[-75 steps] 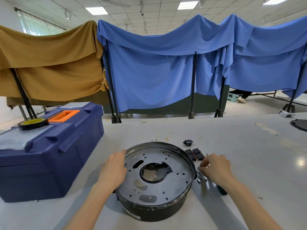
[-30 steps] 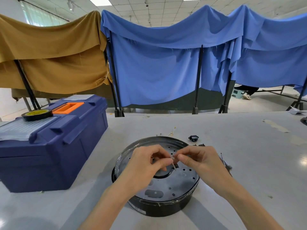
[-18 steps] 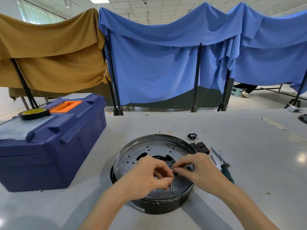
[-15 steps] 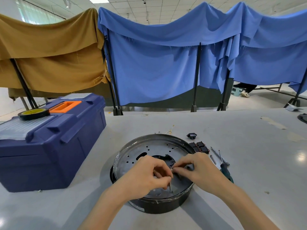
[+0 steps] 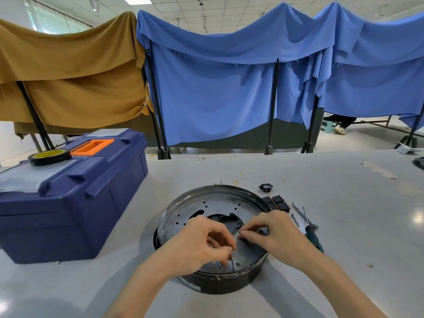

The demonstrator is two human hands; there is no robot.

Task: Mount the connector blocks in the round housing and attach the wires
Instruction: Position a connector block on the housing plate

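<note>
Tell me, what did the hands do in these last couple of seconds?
The left hand left the housing rim and now pinches a thin pin, tip on its plate. The right hand came in from by the screwdriver. The blocks and toolbox stayed put.

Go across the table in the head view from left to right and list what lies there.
blue toolbox → round housing → connector blocks → green-handled screwdriver → dark round thing at the right edge. Left out, as they overlap others: tape roll, small black socket, left hand, right hand.
</note>
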